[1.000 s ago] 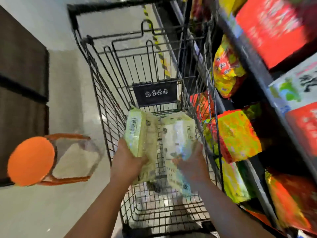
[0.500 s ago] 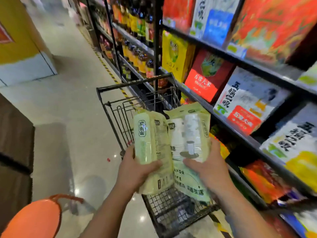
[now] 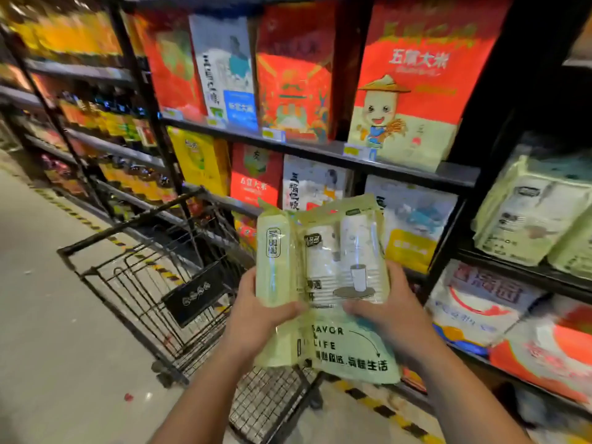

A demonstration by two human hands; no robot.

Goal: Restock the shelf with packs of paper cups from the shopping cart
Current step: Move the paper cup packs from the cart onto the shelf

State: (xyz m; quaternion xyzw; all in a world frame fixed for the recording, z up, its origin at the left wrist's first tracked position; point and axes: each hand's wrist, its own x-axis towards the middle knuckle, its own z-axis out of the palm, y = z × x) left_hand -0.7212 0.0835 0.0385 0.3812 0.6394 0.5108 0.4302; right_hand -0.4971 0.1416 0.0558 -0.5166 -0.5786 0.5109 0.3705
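I hold two pale green packs of paper cups side by side in front of my chest, above the black wire shopping cart (image 3: 137, 283). My left hand (image 3: 259, 318) grips the left pack (image 3: 275, 270), seen edge-on. My right hand (image 3: 389, 315) grips the right pack (image 3: 346, 277), whose printed face with a cup picture is toward me. More of the same green packs (image 3: 531, 213) stand on a shelf (image 3: 525, 272) at the right.
Black shelving (image 3: 320, 149) ahead holds red, white and yellow bags and boxes of rice. Bottles fill the shelves at the far left. Yellow-black tape (image 3: 378, 406) runs along the floor at the shelf base. Open floor (image 3: 48, 315) lies to the left.
Both packs have come up out of the cart and my view has swung up and to the right, from the cart's basket to the shelves. The shelved green packs have come into sight.
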